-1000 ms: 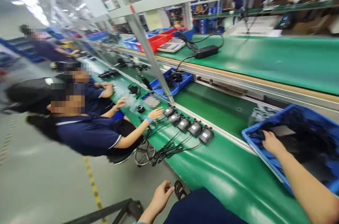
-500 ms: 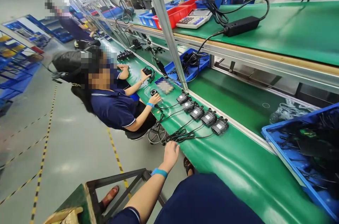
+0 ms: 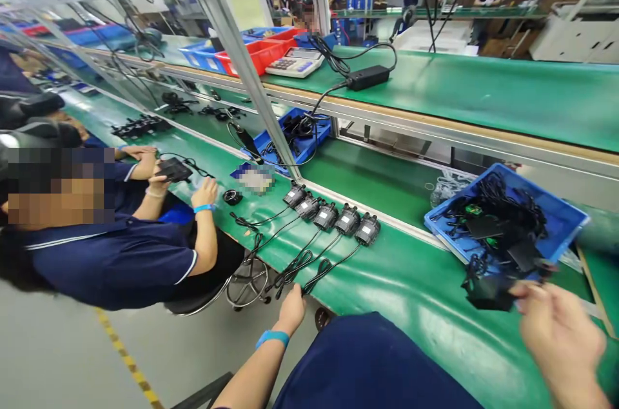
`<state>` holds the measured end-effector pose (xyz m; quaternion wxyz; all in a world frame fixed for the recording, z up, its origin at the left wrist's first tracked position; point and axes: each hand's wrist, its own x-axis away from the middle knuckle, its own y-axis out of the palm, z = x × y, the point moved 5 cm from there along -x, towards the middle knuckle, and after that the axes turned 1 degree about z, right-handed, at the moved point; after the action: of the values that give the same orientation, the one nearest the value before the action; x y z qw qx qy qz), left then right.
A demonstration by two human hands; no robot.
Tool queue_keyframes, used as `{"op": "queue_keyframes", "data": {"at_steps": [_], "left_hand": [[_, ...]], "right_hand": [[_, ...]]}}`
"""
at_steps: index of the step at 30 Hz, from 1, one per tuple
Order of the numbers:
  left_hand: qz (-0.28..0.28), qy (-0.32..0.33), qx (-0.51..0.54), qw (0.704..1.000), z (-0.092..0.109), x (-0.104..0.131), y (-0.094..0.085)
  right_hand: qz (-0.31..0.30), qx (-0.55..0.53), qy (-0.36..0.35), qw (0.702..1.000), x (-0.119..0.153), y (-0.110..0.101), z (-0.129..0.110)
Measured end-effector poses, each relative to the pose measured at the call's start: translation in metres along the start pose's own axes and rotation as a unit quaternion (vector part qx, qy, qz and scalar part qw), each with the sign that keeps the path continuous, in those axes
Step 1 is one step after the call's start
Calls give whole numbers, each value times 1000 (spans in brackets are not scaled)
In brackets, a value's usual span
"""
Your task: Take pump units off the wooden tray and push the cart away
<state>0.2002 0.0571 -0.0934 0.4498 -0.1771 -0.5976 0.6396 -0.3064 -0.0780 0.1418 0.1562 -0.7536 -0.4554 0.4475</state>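
Note:
My right hand pinches a black boxy device at its edge, over the front of the blue bin. Motion smears the device, so its exact kind is unclear. Inside that bin lie tangled black cables and dark flat parts. My left hand is at the near edge of the green bench, fingers curled beside a coiled black cable. Whatever those fingers may hold is hidden. Several black devices with pale labels stand in a row on the bench, their cables trailing toward me.
To my left, a seated co-worker handles a black device. A metal post rises behind the row. On the upper shelf are a calculator, red bin and power adapter. A smaller blue tray holds cables.
My view has swung right. My right hand has come into view with a black boxy device. My left hand's fingers have curled in by the cables. The co-worker's hand has left a round black part.

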Motion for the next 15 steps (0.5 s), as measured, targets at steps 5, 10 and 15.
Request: {"op": "queue_keyframes", "data": {"at_steps": [5,10,15], "left_hand": [[36,68,80,994,-9,28,-3],[223,214,259,915,10,53,-47],[208,308,323,870,80,72,-92]], "right_hand": [[-133,-173,-48,975,42,42,-55],[-195,-234,-109,946,50,61,-88],[-235,-277,-145,920,63,67,-105]]}}
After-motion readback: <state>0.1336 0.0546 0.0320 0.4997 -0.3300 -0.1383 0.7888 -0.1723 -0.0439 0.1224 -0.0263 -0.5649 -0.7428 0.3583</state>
